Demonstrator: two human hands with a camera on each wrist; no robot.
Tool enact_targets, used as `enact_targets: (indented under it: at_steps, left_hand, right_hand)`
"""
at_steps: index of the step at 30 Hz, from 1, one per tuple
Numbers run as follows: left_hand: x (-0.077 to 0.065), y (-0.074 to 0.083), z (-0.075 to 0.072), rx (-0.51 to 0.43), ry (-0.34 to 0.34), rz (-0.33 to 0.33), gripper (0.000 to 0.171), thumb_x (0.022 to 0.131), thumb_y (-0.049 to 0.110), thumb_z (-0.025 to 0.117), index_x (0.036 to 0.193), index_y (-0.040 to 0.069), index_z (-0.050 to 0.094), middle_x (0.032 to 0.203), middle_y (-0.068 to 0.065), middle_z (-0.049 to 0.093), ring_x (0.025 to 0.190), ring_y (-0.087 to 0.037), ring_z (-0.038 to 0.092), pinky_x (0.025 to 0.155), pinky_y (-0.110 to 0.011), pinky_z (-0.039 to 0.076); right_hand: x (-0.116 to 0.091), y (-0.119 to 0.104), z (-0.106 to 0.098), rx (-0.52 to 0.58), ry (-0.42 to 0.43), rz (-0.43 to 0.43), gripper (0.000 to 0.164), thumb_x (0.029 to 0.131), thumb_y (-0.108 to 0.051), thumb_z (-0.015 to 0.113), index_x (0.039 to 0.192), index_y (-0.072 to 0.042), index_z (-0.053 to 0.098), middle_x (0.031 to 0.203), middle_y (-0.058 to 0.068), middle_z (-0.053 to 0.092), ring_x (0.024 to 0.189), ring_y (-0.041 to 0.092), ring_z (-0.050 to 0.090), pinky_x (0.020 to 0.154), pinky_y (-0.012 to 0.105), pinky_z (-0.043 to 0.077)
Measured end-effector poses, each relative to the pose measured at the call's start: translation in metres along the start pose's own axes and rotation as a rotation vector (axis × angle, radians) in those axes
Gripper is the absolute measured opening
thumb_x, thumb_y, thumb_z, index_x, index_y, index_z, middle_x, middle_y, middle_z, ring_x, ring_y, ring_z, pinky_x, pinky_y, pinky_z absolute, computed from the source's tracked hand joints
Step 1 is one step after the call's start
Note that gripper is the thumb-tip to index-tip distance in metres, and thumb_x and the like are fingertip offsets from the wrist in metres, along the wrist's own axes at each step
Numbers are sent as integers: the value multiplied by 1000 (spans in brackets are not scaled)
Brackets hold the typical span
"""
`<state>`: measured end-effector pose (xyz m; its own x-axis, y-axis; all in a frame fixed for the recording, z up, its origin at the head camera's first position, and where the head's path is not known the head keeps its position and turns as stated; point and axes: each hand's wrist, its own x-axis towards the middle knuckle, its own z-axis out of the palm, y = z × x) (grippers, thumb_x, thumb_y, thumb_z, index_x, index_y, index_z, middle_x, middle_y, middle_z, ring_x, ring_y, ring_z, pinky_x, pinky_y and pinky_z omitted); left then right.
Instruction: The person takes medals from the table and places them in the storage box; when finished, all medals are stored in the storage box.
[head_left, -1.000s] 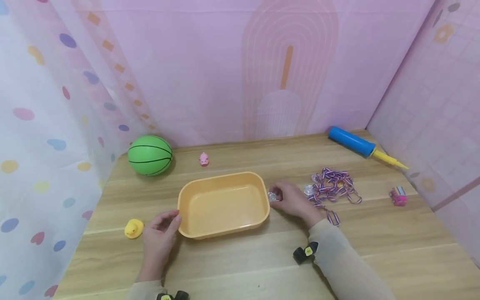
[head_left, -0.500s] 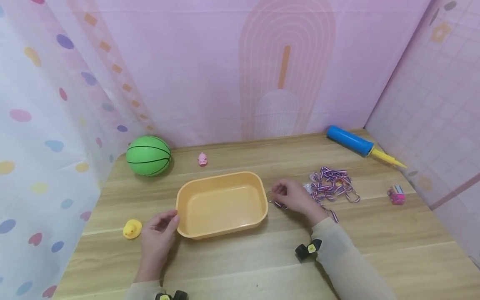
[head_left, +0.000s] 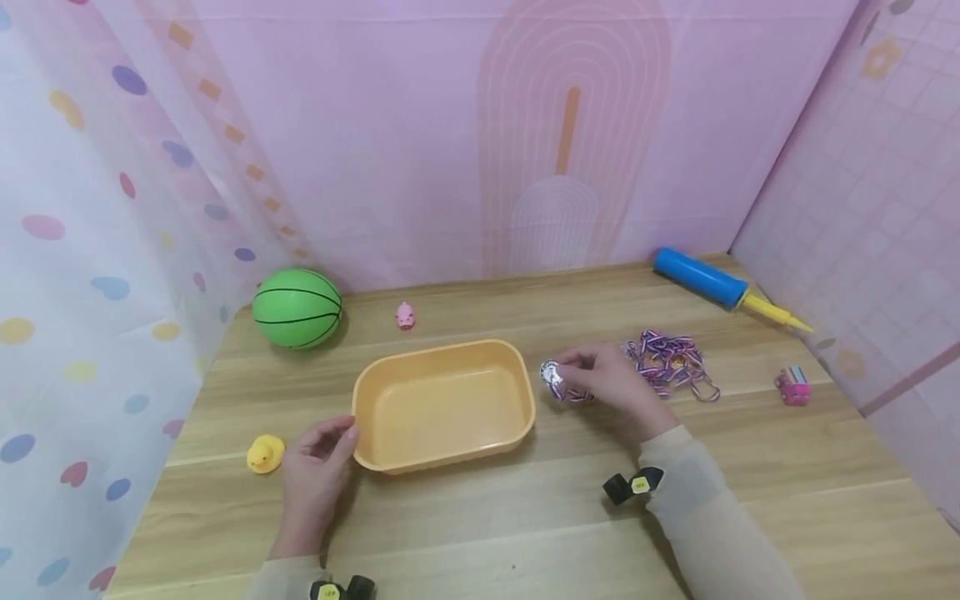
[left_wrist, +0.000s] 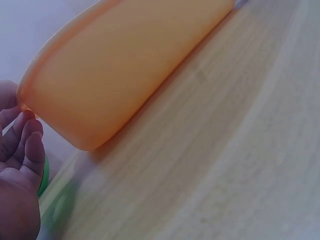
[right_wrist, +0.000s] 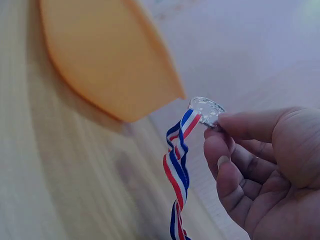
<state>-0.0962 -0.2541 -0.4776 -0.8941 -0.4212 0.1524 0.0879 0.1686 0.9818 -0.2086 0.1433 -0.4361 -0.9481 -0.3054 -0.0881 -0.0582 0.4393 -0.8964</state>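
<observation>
A silver medal [head_left: 551, 372] is pinched between the thumb and fingers of my right hand [head_left: 606, 379], just off the right end of a yellow-orange plastic basin [head_left: 442, 461]. In the right wrist view, its red, white and blue ribbon [right_wrist: 176, 172] hangs down twisted from the medal. My left hand [head_left: 318, 462] grips the basin's left rim between thumb and fingers; the left wrist view shows the fingertips [left_wrist: 31, 142] close under the rim's corner. Nothing lies inside the basin. Behind my right hand is a tangled pile of medal ribbons [head_left: 663, 362], partly hidden by it.
A green ball [head_left: 297, 308] and a small pink pig toy [head_left: 405, 316] stand at the back left. A yellow rubber duck [head_left: 266, 454] sits left of my left hand. To the right are a blue hand pump [head_left: 701, 279] and a small pink toy [head_left: 793, 387].
My right hand has lifted slightly and shifted right, and the medal's face now shows, with its ribbon trailing below. My left hand stays at the basin's rim.
</observation>
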Motion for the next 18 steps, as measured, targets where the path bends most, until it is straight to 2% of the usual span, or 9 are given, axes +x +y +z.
enact_targets:
  at_steps: [3, 8, 12, 18]
  left_hand:
    - [1, 1, -1, -15, -6, -2, 20, 84, 1, 73, 100, -9, 66, 84, 1, 68, 75, -13, 57, 64, -17, 46]
    - [2, 1, -3, -36, -6, 1, 20, 83, 0, 73, 99, -9, 66, 84, 1, 68, 75, -13, 58, 64, -18, 46]
    - [2, 1, -4, -30, -9, 14, 18, 84, 0, 72, 100, -9, 66, 85, 1, 68, 75, -13, 58, 63, -17, 46]
    - [1, 1, -3, -10, -24, -4, 20, 85, 3, 71, 101, -8, 67, 88, 0, 69, 77, -13, 59, 65, -17, 47]
  right_hand:
    - [-2, -6, -4, -17, 28, 11, 25, 87, -28, 72, 106, -12, 71, 96, 3, 69, 87, 20, 61, 72, 33, 51]
    - [-6, -15, -8, 36, 73, 27, 32, 85, -37, 72, 105, -13, 71, 92, 4, 70, 83, 22, 63, 68, 34, 52]
    - [-11, -25, -13, 99, 118, 28, 31, 86, -35, 72, 103, -10, 70, 90, 7, 71, 82, 22, 67, 69, 33, 54]
    - [-20, -45, -23, 197, 178, 53, 28, 88, -28, 72, 103, -5, 68, 94, 10, 71, 86, 22, 67, 76, 32, 55]
